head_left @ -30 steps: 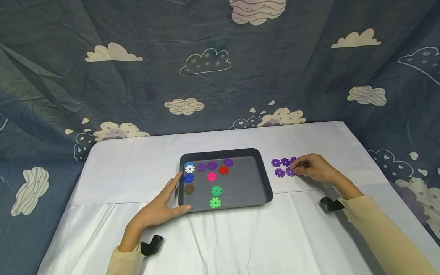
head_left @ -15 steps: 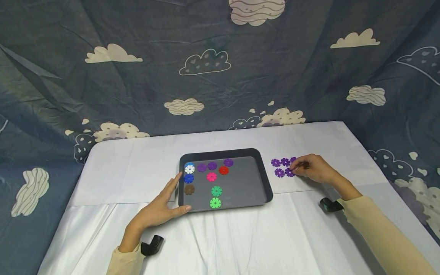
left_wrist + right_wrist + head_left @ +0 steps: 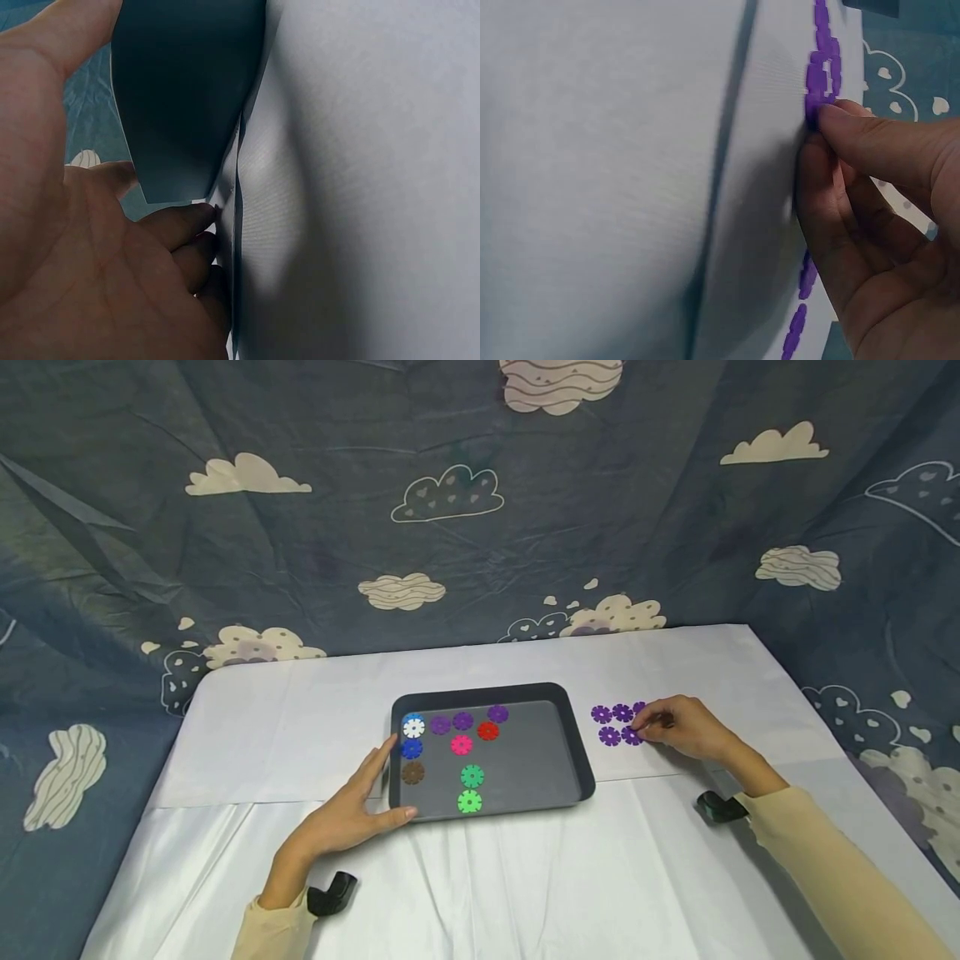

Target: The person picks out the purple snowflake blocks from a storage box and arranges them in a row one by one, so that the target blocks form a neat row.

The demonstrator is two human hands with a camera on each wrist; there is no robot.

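- Pinching, thumb against forefinger, was seen at the right hand (image 3: 684, 727); one purple notched disc (image 3: 630, 737) was gripped at its edge.
- The pinched disc was located on the white cloth (image 3: 525, 877), right of the dark grey baking tray (image 3: 532, 768), at the near right of the purple group; whether it was lifted clear could not be told.
- Four other purple notched discs (image 3: 602, 714) were spotted close beside it, one partly hidden by the fingertips; a straight-up lift was judged safer than a sideways drag.
- Light pressure was judged enough, the discs being thin; a rim-only grip was favoured so that neighbours' notches would not be snagged.
- The left hand (image 3: 337, 818) was set with fingers and thumb spread around the tray's near left corner, fingers along the left wall, thumb at the near rim; steadying was judged adequate.
- Inside the tray, a white disc (image 3: 414, 728) was seen overlapping a light-blue disc (image 3: 414, 718); tray bumps were best avoided.
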